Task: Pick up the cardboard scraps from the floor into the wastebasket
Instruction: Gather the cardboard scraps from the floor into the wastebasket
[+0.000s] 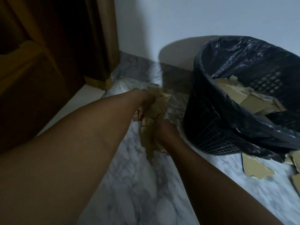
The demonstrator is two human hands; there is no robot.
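A pile of torn brown cardboard scraps (155,109) lies on the marble floor just left of the black wastebasket (211,124). My left hand (145,103) reaches in from the left and closes on the upper scraps. My right hand (164,132) grips the lower scraps (146,140) nearer to me. The basket has a black plastic liner and holds several cardboard pieces (243,98). More scraps (254,168) lie on the floor at the right, below the basket's base.
A dark wooden door and its frame (48,62) stand at the left. The white wall (178,21) with a grey marble skirting (139,62) runs behind the pile and the basket. Marble floor (138,192) stretches towards me between my forearms.
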